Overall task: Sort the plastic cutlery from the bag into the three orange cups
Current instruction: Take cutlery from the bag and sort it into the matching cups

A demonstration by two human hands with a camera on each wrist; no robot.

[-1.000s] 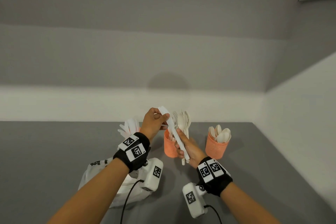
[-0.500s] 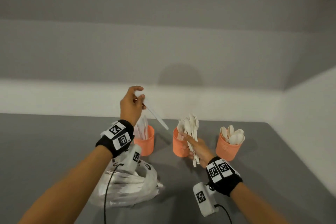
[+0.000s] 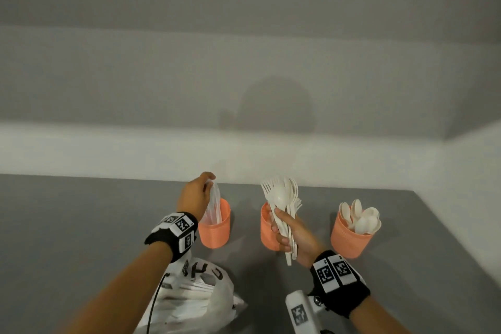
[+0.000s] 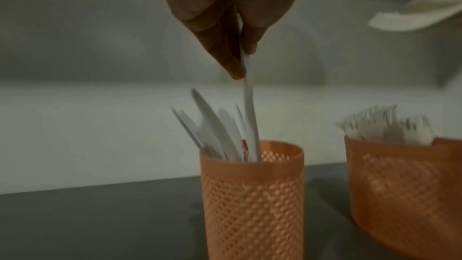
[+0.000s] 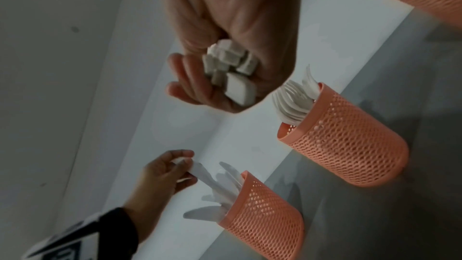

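Over left orange mesh plastic cup (image 3: 215, 230), left hand (image 3: 195, 196) pinched white plastic knife (image 4: 248, 104), tip inside cup. Right hand (image 3: 294, 233) clenched white plastic fork-and-spoon bundle (image 3: 283, 199) before middle orange cup (image 3: 267, 233).

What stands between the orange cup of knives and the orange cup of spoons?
The third orange mesh cup, holding white plastic forks, stands between the knife cup and the spoon cup; the right hand partly covers it in the head view.

Each bare forearm carries a black wrist strap (image 3: 173, 236) with white square-coded marker tags (image 3: 334, 271), a white camera unit (image 3: 301, 314) beneath, and a thin black cable (image 3: 154, 304) trailing along the left arm.
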